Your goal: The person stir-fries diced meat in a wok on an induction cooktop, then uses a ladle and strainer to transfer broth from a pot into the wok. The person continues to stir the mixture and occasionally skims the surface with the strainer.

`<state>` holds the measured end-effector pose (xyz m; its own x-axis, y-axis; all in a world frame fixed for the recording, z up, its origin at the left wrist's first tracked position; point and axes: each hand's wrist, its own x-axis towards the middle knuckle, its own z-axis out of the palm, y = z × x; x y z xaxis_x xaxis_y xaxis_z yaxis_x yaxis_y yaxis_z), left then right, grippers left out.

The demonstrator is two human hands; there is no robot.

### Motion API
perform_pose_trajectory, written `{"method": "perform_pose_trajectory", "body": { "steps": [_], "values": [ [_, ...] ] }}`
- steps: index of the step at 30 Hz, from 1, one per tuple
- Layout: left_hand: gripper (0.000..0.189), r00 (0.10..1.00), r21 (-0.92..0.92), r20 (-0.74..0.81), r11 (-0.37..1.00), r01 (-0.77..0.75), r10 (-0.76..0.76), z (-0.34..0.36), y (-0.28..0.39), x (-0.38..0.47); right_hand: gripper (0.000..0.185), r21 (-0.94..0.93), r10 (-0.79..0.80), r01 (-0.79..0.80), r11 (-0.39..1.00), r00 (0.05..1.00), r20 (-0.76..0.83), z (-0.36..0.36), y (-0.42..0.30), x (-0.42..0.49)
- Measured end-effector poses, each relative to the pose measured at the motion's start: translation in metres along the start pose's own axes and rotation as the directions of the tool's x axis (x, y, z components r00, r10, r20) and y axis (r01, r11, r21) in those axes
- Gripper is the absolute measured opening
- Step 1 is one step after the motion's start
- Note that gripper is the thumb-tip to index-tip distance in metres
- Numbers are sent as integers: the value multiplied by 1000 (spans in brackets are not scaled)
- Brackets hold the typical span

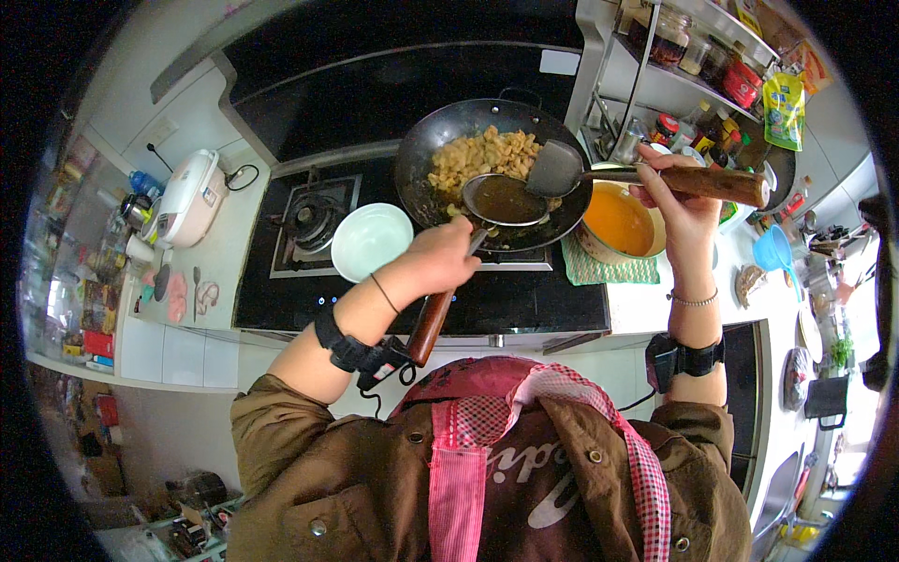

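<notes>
A black wok (428, 140) sits on the right side of the gas hob, with browned chopped pieces of food (484, 158) in it. Over its near part is a round metal strainer or ladle (506, 200); my left hand (446, 258) appears closed on its stem. A wooden handle (430, 327) runs out below that hand, and the hand hides where it joins. My right hand (678, 204) grips the wooden handle of a metal spatula (558, 171), whose blade is at the strainer's rim. Left of the wok stands a pale bowl (372, 242).
A pot of orange liquid (618, 221) stands on a patterned cloth (614, 270) close right of the wok. Left is another gas burner (309, 221), then a rice cooker (189, 200). Jars fill a rack (692, 77) at right, above a blue dipper (772, 249).
</notes>
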<state>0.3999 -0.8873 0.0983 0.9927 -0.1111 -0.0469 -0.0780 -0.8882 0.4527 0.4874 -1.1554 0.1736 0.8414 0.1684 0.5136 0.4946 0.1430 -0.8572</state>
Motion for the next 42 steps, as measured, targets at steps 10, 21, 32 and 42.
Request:
{"method": "perform_pose_trajectory", "body": {
  "steps": [10,21,32,42],
  "values": [
    [24,997,-36,29,997,73,-72,-34,-31,2,16,49,-22,25,998,998,-67,-12,-2,-10],
    [23,968,273,-245,962,10,59,-47,-16,-27,16,76,-18,26,997,995,-95,-16,3,-21],
    [27,984,-602,-2,786,140,-176,-30,-63,-6,11,41,-39,50,998,973,-228,-25,-10,-27],
    [18,932,-665,225,654,359,-283,-15,-77,0,14,158,35,-13,987,990,-136,-1,8,-27]
  ]
}}
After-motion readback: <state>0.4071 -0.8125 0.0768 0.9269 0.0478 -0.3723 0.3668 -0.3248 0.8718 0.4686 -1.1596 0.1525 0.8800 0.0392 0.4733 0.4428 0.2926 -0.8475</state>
